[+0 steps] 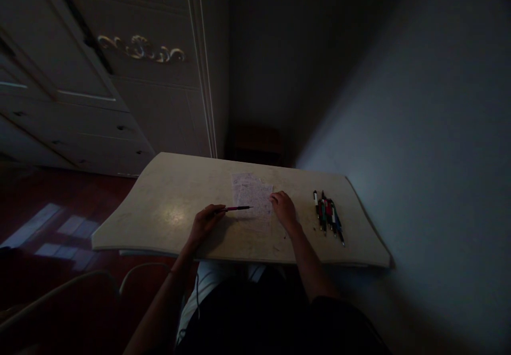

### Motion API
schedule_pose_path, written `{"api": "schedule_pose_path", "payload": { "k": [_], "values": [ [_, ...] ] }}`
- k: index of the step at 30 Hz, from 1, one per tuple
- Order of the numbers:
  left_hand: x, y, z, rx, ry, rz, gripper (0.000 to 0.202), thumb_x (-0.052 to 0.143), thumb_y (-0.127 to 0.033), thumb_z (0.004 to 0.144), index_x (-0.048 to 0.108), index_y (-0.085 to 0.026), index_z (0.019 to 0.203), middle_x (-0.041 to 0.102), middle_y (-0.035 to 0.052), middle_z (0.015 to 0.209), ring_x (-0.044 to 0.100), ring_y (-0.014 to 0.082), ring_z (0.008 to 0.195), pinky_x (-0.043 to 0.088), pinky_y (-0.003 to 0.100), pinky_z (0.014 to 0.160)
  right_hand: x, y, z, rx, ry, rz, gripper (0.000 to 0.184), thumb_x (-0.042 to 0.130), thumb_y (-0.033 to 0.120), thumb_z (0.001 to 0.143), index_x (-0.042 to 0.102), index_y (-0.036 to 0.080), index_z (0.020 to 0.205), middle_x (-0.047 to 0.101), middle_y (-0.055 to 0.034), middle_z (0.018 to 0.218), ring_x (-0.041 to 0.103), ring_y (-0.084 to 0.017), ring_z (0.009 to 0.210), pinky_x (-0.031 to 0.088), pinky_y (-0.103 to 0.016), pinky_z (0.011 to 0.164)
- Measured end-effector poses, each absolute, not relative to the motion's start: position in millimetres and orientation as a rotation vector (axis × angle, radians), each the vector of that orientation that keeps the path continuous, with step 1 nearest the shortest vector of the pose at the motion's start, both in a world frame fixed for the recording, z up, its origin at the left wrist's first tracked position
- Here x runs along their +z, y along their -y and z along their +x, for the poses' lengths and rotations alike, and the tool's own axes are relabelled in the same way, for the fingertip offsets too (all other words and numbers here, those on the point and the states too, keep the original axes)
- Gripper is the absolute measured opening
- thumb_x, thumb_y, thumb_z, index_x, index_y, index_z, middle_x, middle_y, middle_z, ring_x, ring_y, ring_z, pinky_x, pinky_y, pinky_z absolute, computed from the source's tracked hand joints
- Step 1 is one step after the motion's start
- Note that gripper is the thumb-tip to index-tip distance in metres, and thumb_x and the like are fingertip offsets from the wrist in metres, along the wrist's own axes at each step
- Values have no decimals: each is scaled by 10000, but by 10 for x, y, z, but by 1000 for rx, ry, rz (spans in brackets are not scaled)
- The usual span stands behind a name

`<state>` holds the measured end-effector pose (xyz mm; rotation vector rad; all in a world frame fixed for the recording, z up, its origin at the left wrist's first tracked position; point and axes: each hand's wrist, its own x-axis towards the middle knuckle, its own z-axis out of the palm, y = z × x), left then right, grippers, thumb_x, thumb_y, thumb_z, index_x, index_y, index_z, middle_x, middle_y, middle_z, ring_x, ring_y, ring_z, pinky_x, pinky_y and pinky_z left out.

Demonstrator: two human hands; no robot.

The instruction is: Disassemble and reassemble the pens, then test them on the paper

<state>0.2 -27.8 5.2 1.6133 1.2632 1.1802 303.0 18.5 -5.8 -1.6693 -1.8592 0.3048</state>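
Observation:
A slim dark pen (238, 208) with a reddish barrel is pinched in my left hand (208, 217), its tip pointing right across the paper. Scribbled sheets of paper (252, 195), covered in dense marks, lie overlapping on the table below the pen. My right hand (282, 206) is at the right edge of the sheets, its thumb and fingertips drawn together. Whether those fingers grip the paper or something small is too dark to make out. To the right of that hand lies a bunch of several pens (328, 214) in black, red, green, blue and white.
The pale table (167, 184) has a curved left edge and worn stains. A wall (439, 131) rises along its right side, and a cabinet (167, 99) with ornate trim stands beyond it at left. A chair (85, 286) is at lower left. Light is dim.

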Motion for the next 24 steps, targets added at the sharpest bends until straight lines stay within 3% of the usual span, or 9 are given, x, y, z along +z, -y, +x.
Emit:
{"api": "schedule_pose_path", "payload": {
  "k": [8, 24],
  "values": [
    [41, 306, 9, 1137, -1258, 1506, 389, 692, -498, 765, 711, -178, 985, 745, 99, 993, 697, 254, 904, 567, 373, 821, 111, 115, 2820, 592, 1657, -1347, 187, 593, 308, 874, 716, 193, 956, 741, -63, 920, 670, -185, 785, 507, -281, 690],
    [20, 300, 3, 1114, -1316, 1518, 458, 683, -551, 743, 726, -166, 988, 746, 107, 1006, 696, 265, 919, 563, 381, 844, 24, 331, 2565, 832, 1513, -1278, 156, 662, 320, 809, 750, 207, 869, 754, -64, 891, 694, -204, 827, 533, -298, 764]
  ]
}}
